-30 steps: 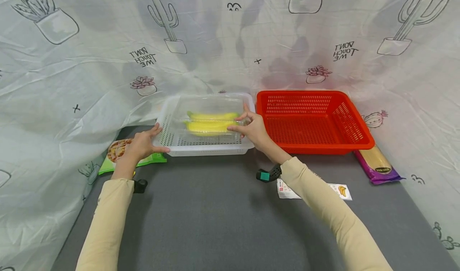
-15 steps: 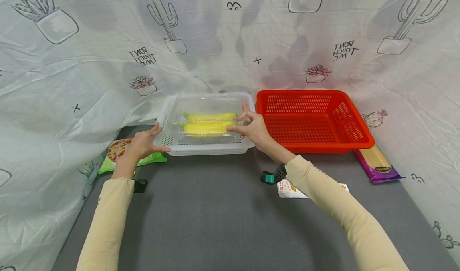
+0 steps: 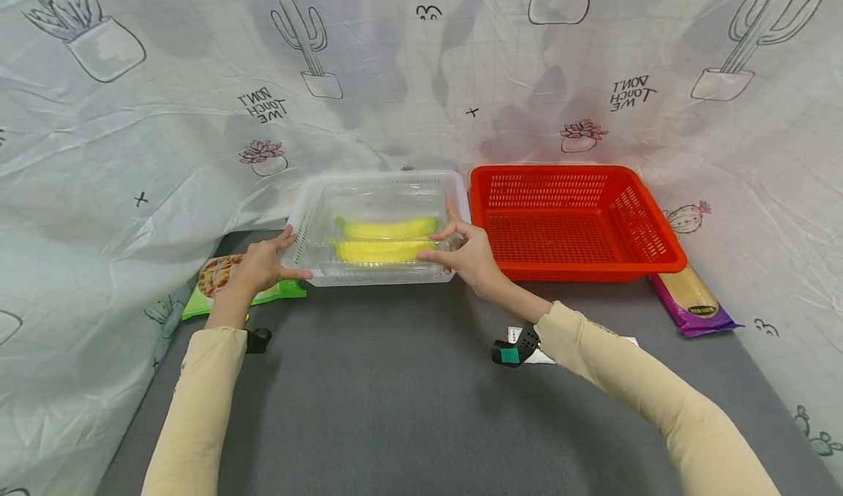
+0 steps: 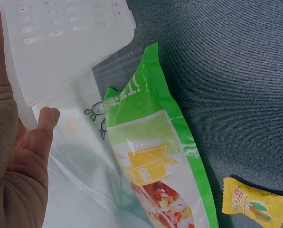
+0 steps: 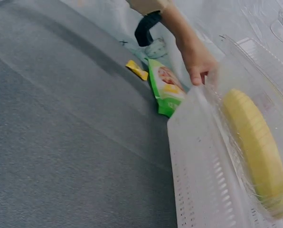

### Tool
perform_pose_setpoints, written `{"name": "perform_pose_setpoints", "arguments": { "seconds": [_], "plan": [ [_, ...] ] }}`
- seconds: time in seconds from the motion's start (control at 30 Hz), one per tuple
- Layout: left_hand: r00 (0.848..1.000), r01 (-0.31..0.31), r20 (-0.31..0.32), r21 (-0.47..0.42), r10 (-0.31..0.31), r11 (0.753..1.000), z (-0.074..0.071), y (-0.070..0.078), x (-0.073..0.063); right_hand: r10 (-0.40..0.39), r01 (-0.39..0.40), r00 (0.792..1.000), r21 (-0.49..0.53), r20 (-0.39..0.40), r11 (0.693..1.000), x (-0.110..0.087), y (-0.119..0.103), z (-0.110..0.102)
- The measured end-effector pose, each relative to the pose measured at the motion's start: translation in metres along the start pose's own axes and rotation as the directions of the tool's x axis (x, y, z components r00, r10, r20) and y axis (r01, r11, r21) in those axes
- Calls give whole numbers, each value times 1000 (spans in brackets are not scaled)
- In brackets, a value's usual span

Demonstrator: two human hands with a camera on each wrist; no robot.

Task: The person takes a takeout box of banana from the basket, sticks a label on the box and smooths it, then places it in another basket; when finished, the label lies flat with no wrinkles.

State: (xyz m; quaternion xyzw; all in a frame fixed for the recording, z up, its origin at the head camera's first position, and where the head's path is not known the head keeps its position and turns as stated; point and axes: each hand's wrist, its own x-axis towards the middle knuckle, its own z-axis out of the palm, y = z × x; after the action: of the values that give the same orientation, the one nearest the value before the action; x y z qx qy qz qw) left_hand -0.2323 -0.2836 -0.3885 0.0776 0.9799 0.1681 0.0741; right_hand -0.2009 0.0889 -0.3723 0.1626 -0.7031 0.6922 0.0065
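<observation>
A clear plastic box (image 3: 382, 197) with two yellow bananas (image 3: 385, 251) inside is at the white basket (image 3: 378, 279), over its opening. My right hand (image 3: 470, 254) grips the box by its right end, thumb at the front and fingers spread behind. My left hand (image 3: 260, 262) holds the basket's front left corner, thumb along the front rim and fingers at the left side. In the left wrist view the fingers (image 4: 39, 130) show under the basket's rim. The right wrist view shows one banana (image 5: 255, 147) through the clear plastic; the right hand itself is almost wholly out of that view.
A red basket (image 3: 579, 271) stands right of the white one. A purple-ended packet (image 3: 698, 306) lies beside it. Under my left forearm are a green bag (image 4: 155, 142) and a small yellow wrapped sweet (image 4: 258, 202). A white paper strip (image 3: 540, 357) lies partly under my right wrist.
The clear box shifts slightly left, then toward me, and its lid tilts differently. My right hand and forearm come nearer and to the right. My left hand stays put.
</observation>
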Motion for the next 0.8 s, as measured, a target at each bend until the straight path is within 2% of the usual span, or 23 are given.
{"name": "perform_pose_setpoints", "arguments": {
  "seconds": [0.47, 0.6, 0.8],
  "plan": [
    [1000, -22, -8, 11, 22, 1000, -1, -1, 0, -82, 82, 996, -21, -35, 996, -30, -6, 0],
    [999, -33, 0, 22, 33, 999, -1, -2, 0, -68, 68, 996, 3, -55, 998, -41, -8, 2],
    [1000, -26, 3, 4, 26, 1000, -1, -2, 1, -31, 23, 994, -71, -101, 997, -59, -13, 2]
  ]
}}
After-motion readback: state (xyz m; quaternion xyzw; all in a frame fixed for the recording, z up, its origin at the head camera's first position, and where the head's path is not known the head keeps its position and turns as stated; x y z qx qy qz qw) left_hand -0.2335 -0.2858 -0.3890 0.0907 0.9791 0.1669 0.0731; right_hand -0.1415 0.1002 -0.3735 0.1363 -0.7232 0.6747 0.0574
